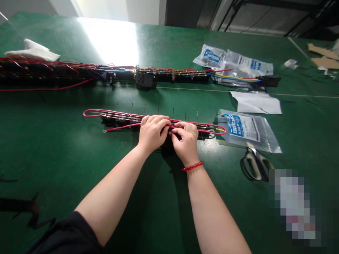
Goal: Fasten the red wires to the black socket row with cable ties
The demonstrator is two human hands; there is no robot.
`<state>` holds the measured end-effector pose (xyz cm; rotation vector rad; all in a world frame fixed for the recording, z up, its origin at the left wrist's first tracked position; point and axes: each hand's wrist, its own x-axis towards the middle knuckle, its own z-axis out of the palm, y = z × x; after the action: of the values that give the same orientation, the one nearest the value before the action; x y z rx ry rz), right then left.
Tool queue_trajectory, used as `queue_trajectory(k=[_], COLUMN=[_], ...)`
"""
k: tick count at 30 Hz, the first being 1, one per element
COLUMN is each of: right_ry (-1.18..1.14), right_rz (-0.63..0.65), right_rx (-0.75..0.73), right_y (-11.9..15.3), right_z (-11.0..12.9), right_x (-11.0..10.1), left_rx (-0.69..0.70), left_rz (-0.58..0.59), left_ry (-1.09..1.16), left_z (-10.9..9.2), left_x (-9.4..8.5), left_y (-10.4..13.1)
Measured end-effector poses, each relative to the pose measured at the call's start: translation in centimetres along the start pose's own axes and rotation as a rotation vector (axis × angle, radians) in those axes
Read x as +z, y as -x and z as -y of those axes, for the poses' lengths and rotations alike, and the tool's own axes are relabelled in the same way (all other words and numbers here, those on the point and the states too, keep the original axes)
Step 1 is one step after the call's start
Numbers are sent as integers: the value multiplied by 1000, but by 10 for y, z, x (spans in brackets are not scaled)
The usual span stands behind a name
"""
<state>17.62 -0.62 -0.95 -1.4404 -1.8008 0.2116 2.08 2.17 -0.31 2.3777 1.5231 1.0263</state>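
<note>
A long black strip of terminals (108, 120) lies across the table with thin wires running along its top. Over it runs a red cable (123, 127), looped at both ends, with a ring terminal (105, 131) on its free end. Several thin black cable ties (173, 113) stick up behind the strip. My left hand (152, 132) is closed over the middle of the cable bundle, fingers curled down onto it. Just beside it, my right hand (186, 141) pinches at the front of the bundle. Whatever lies between the fingertips is hidden.
Behind lies a longer wired strip (182, 77) with a black block (145, 79). Plastic bags (238, 128) and black-handled scissors (254, 164) are at the right, near white paper (258, 103). A white glove (35, 52) lies at the back left.
</note>
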Motion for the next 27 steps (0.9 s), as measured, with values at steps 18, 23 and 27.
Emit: queue_trajectory(k=[18, 23, 27], right_ry=[48, 55, 62], right_rz=[36, 36, 34], right_rx=[5, -4, -1], right_y=[-1, 0, 0], right_z=[-2, -2, -1], right_x=[0, 0, 1], left_rx=[-39, -37, -31], left_rz=[49, 50, 44], left_ry=[-26, -34, -22], left_z=[-1, -1, -1], left_x=[-1, 0, -1], left_y=[0, 0, 0])
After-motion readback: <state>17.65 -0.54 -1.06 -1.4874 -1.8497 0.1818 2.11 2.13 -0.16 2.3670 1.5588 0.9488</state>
